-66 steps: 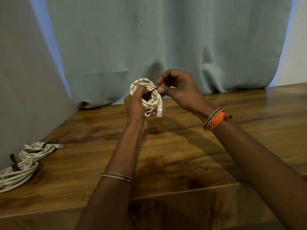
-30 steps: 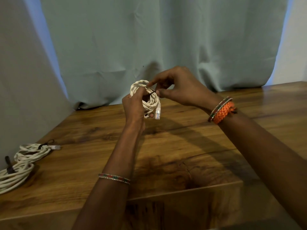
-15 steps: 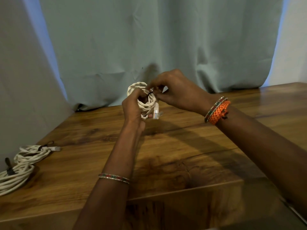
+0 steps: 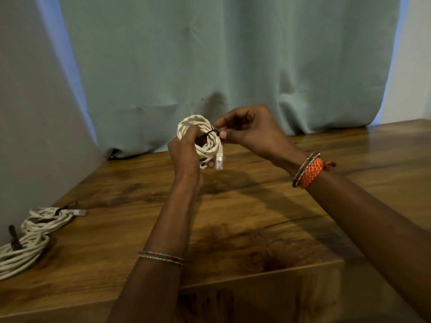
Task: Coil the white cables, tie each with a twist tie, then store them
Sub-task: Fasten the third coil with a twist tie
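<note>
Your left hand (image 4: 186, 150) is raised above the wooden table (image 4: 245, 206), forearm rising steeply from the near edge, fingers curled round the left side of the coiled white cable (image 4: 205, 138) so the coil stands upright in the air, its opening facing you. A beaded bracelet (image 4: 161, 257) sits on that forearm, closest to you. Your right hand (image 4: 251, 131) comes in from the right with the wrist bent and the back of the hand turned up; its thumb and forefinger pinch the black twist tie (image 4: 211, 132) where it crosses the upper right part of the coil. The other fingers of that hand are tucked in loosely. Whether the tie's ends are already twisted together you cannot tell at this size, since they are hidden between the fingertips. An orange woven band (image 4: 311, 172) and a thin bangle sit on your right wrist.

From the bottom right of the coil a clear plug (image 4: 219, 160) hangs straight down, just beside your left fingertips.

To the far left, lying flat on the table near its edge, are two tied cable bundles (image 4: 35, 234), each with a dark tie on it, touching one another and well apart from your hands.

Beyond the table's far edge hangs a pale green curtain (image 4: 233, 54), with a grey panel (image 4: 35, 113) on the left.
</note>
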